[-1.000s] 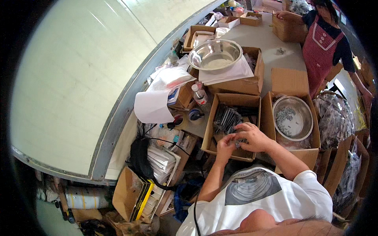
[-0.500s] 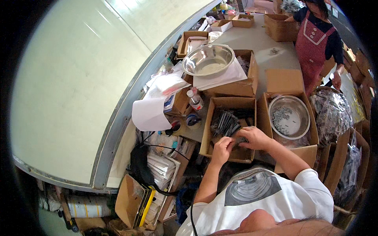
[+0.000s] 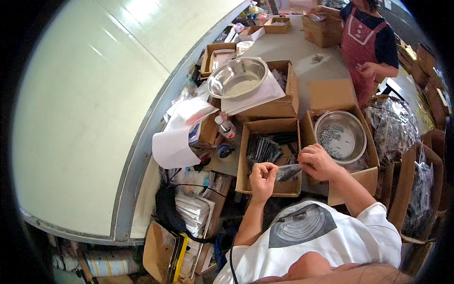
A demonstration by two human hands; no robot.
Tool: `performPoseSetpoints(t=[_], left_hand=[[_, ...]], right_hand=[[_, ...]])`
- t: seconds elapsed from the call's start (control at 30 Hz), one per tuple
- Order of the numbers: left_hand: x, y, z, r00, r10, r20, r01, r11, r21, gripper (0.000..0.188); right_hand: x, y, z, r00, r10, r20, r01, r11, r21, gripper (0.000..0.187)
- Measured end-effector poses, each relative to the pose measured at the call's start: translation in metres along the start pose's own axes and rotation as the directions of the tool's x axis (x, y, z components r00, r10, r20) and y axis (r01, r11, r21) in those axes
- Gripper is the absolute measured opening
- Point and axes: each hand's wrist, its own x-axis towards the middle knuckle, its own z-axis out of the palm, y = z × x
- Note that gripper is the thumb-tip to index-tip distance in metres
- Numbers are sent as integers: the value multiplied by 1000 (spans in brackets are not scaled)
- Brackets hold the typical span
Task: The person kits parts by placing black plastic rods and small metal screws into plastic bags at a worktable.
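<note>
Between my hands a small clear plastic bag with something dark in it is stretched over the near edge of an open cardboard box. My left hand pinches the bag's left end, fingers closed. At the other end, my right hand is closed on the bag, close to the box's right wall. Thin dark strip-like pieces lie bundled inside that box. Just right of it, a metal bowl holding many small screw-like metal parts sits in a second cardboard box.
A large metal basin rests on papers atop a carton behind the boxes. To the left are a plastic bottle and tape rolls. A co-worker in a red apron stands at far right, near bulky clear plastic bags.
My hands have moved apart, drawing the bag out between them, with the right hand shifting rightward. The co-worker's lowered hand has come up in front of the apron. The view has shifted slightly.
</note>
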Motion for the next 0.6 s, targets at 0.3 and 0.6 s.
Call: performPoseSetpoints(t=[0.3, 0.6], left_hand=[[13, -14, 29, 962, -221, 161, 205, 972, 111, 13], [-14, -62, 32, 903, -371, 216, 309, 911, 274, 20]], right_hand=[[-82, -29, -134, 756, 269, -597, -413, 903, -117, 12], [-107, -43, -148, 598, 398, -696, -753, 576, -317, 6]])
